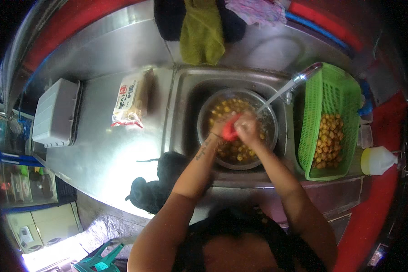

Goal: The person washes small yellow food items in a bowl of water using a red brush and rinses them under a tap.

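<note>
Both my hands are together over a round metal bowl (274,136) in the sink, blurred by motion. A red scrubbing cloth (230,129) is bunched between them. My left hand (220,126) grips it from the left, its fingers partly hidden. My right hand (247,127) is curled against the cloth's right side; whether a potato is inside the cloth is hidden. Small round potatoes (239,157) sit in cloudy brownish water in the bowl. From the faucet (307,73), a stream of water (275,97) runs into the bowl beside my right hand.
Right of the sink basin (187,112) stands a green plastic basket (329,80) with more small potatoes (328,142). A white-and-yellow jug (377,160) is beyond it. Leftward on the steel counter lie a printed food package (131,98), a grey bin (56,112) and black cloth (149,190). A green towel (202,34) hangs behind.
</note>
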`<move>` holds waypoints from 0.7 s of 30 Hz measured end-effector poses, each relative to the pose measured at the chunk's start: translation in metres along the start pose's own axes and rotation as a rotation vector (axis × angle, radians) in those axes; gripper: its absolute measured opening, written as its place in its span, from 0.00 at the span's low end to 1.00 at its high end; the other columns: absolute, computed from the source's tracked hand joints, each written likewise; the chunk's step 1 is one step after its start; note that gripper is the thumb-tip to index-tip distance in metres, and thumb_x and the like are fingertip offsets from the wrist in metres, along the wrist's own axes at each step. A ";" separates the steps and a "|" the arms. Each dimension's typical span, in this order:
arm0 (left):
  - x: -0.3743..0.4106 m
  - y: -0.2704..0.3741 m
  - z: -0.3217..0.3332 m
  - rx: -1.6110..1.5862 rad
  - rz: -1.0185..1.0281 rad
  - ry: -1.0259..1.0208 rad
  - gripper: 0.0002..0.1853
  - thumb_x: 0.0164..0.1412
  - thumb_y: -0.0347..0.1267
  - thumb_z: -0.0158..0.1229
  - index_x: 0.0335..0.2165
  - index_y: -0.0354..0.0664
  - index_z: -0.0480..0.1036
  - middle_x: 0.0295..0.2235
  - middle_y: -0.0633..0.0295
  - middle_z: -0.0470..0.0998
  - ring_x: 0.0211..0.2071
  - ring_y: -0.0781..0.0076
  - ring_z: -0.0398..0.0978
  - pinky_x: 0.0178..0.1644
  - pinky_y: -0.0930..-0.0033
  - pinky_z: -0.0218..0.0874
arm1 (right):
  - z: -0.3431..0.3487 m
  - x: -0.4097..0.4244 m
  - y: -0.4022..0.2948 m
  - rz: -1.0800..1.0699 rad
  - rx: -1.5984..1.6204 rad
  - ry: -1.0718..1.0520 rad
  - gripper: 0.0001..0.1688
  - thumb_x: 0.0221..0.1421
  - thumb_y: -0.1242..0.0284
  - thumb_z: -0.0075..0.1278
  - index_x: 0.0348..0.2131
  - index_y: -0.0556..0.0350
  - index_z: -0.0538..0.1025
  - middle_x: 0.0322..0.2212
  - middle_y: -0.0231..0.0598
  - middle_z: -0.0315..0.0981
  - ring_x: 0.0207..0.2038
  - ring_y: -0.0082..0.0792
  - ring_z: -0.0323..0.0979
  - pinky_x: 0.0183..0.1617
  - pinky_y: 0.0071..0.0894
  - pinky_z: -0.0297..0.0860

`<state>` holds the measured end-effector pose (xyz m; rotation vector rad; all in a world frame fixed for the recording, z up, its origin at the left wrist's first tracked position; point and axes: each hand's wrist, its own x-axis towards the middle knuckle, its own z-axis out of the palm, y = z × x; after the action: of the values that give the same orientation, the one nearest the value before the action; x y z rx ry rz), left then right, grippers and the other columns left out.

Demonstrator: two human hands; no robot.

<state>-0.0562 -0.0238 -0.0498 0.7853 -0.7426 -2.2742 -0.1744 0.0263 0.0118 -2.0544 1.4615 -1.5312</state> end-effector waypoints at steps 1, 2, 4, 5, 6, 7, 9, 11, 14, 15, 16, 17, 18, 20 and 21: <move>0.006 -0.009 -0.022 0.016 0.008 -0.082 0.13 0.57 0.36 0.47 0.37 0.39 0.68 0.33 0.61 0.71 0.33 0.76 0.69 0.36 0.73 0.62 | 0.000 0.010 -0.033 -0.194 -0.139 -0.195 0.06 0.36 0.76 0.42 0.13 0.55 0.69 0.12 0.35 0.65 0.26 0.31 0.67 0.31 0.33 0.61; 0.008 -0.016 -0.026 0.191 0.116 -0.064 0.14 0.56 0.36 0.47 0.38 0.39 0.67 0.34 0.62 0.71 0.33 0.75 0.69 0.36 0.73 0.62 | 0.001 0.008 -0.029 -0.262 -0.139 -0.178 0.06 0.36 0.76 0.42 0.12 0.55 0.69 0.12 0.36 0.65 0.24 0.33 0.67 0.30 0.33 0.60; 0.003 -0.015 -0.014 0.247 0.078 -0.048 0.16 0.56 0.37 0.46 0.41 0.38 0.66 0.35 0.62 0.71 0.34 0.74 0.69 0.36 0.73 0.62 | -0.016 0.010 -0.007 0.300 0.060 -0.133 0.06 0.35 0.76 0.41 0.11 0.54 0.69 0.12 0.36 0.65 0.24 0.35 0.67 0.30 0.35 0.59; 0.002 -0.010 -0.006 0.130 -0.060 -0.036 0.17 0.57 0.37 0.46 0.42 0.37 0.64 0.36 0.62 0.71 0.34 0.73 0.70 0.36 0.74 0.62 | -0.026 0.011 0.011 0.573 0.167 -0.101 0.07 0.35 0.76 0.41 0.11 0.53 0.69 0.12 0.36 0.66 0.25 0.36 0.67 0.30 0.36 0.59; 0.002 -0.006 0.011 0.017 -0.204 -0.044 0.19 0.57 0.37 0.45 0.43 0.36 0.63 0.38 0.62 0.70 0.34 0.72 0.70 0.37 0.74 0.63 | -0.029 -0.004 0.050 0.496 0.072 0.059 0.07 0.34 0.77 0.40 0.11 0.53 0.69 0.12 0.36 0.65 0.23 0.39 0.65 0.31 0.39 0.59; 0.001 -0.006 0.011 0.081 -0.148 -0.046 0.18 0.57 0.36 0.46 0.43 0.36 0.63 0.38 0.61 0.70 0.35 0.71 0.70 0.37 0.74 0.63 | -0.025 0.000 0.041 0.317 -0.027 0.088 0.06 0.34 0.76 0.40 0.11 0.53 0.69 0.12 0.36 0.65 0.22 0.39 0.64 0.31 0.40 0.59; -0.004 -0.005 0.011 0.206 -0.031 -0.045 0.16 0.56 0.33 0.46 0.42 0.36 0.64 0.37 0.59 0.70 0.35 0.70 0.71 0.36 0.73 0.63 | -0.010 0.001 0.010 -0.045 -0.219 0.138 0.06 0.32 0.74 0.42 0.10 0.55 0.68 0.10 0.37 0.64 0.19 0.39 0.62 0.32 0.41 0.59; -0.008 -0.001 0.009 0.223 -0.055 -0.024 0.15 0.56 0.32 0.46 0.42 0.38 0.64 0.36 0.59 0.71 0.34 0.70 0.70 0.36 0.72 0.63 | -0.010 -0.002 -0.004 -0.086 -0.187 -0.068 0.06 0.31 0.74 0.42 0.09 0.55 0.67 0.11 0.37 0.64 0.19 0.41 0.62 0.31 0.42 0.58; -0.015 0.003 0.013 0.181 -0.124 -0.009 0.13 0.56 0.32 0.45 0.40 0.41 0.64 0.34 0.60 0.71 0.31 0.72 0.69 0.33 0.72 0.62 | -0.019 -0.007 0.041 0.158 -0.086 0.030 0.10 0.34 0.72 0.44 0.08 0.55 0.66 0.12 0.38 0.64 0.20 0.42 0.63 0.29 0.40 0.57; -0.013 0.005 0.015 0.104 -0.147 -0.003 0.12 0.57 0.34 0.44 0.40 0.43 0.64 0.33 0.61 0.71 0.29 0.73 0.68 0.31 0.73 0.61 | -0.024 -0.007 0.056 0.172 -0.211 0.064 0.10 0.35 0.71 0.45 0.09 0.55 0.67 0.12 0.38 0.65 0.20 0.42 0.63 0.29 0.41 0.57; -0.012 0.004 0.018 0.023 -0.173 0.002 0.11 0.57 0.35 0.44 0.39 0.44 0.64 0.32 0.61 0.71 0.28 0.74 0.67 0.29 0.74 0.61 | -0.031 -0.009 0.067 0.190 -0.338 0.095 0.11 0.37 0.70 0.45 0.09 0.55 0.68 0.13 0.39 0.66 0.21 0.43 0.64 0.29 0.42 0.57; -0.011 0.004 0.020 -0.058 -0.198 0.008 0.11 0.58 0.36 0.43 0.38 0.46 0.64 0.31 0.62 0.71 0.26 0.75 0.66 0.27 0.75 0.60 | -0.034 -0.012 0.077 0.209 -0.465 0.126 0.13 0.38 0.68 0.46 0.10 0.56 0.69 0.14 0.40 0.67 0.21 0.43 0.64 0.29 0.42 0.57; -0.011 0.000 0.016 -0.056 -0.123 0.010 0.12 0.58 0.39 0.42 0.37 0.44 0.64 0.29 0.63 0.70 0.24 0.75 0.65 0.25 0.80 0.58 | -0.035 -0.014 0.073 0.350 -0.481 -0.029 0.15 0.41 0.65 0.47 0.12 0.56 0.72 0.17 0.42 0.68 0.25 0.43 0.66 0.32 0.43 0.57; -0.006 -0.002 0.005 -0.162 -0.138 -0.032 0.13 0.58 0.39 0.42 0.37 0.44 0.64 0.30 0.64 0.70 0.25 0.75 0.66 0.26 0.79 0.59 | -0.022 -0.027 0.071 0.289 -0.530 -0.183 0.15 0.41 0.65 0.47 0.13 0.56 0.73 0.17 0.44 0.69 0.25 0.43 0.67 0.33 0.43 0.57; -0.004 0.000 0.004 -0.212 -0.144 -0.057 0.13 0.58 0.39 0.42 0.37 0.44 0.64 0.30 0.64 0.70 0.26 0.74 0.66 0.26 0.78 0.59 | -0.019 -0.028 0.069 0.256 -0.556 -0.255 0.15 0.41 0.65 0.47 0.13 0.57 0.73 0.17 0.45 0.69 0.25 0.43 0.67 0.33 0.43 0.57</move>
<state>-0.0563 -0.0199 -0.0456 0.6957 -0.4724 -2.4637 -0.2295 0.0211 -0.0420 -2.1130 2.1057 -0.7876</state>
